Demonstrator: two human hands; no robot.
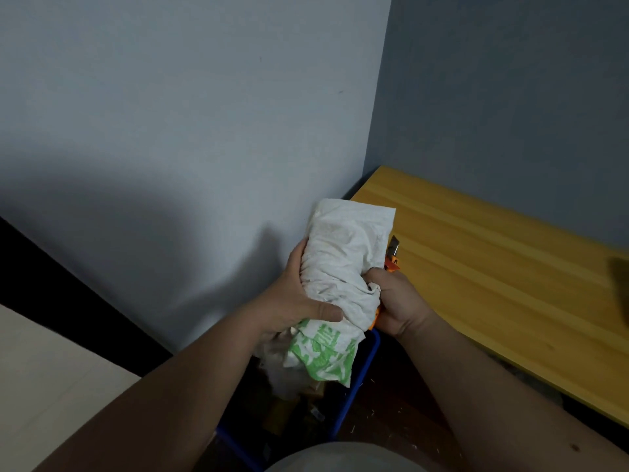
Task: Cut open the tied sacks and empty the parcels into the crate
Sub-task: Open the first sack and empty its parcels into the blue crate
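Over the blue crate point(366, 366) at your feet, you have one white sack point(343, 264) held up on end, so you look to be in the emptying stage rather than the cutting stage, though I cannot see the sack's mouth or any cut in it. Starting at the left, your left hand point(299, 301) wraps the sack's gathered middle, thumb laid across the front and fingers curled behind, a closed grip on the cloth. Below that hand one parcel with green print point(323, 356) hangs out of the sack's lower end, with some pale wrapping beside it, right above the crate's opening. Inside the crate the light is too poor to count anything; I can make out a few dark shapes, which suggests some contents are already in. Moving right, your right hand point(396, 304) bunches a fold of the sack while its grip is also curled round one orange cutter point(393, 257), whose blade end pokes up behind the sack. Further right runs the yellow bench point(493, 267), one of them, bare where it shows. My judgement: this sack still needs shaking out, and I see no other sacks to tell how many remain.
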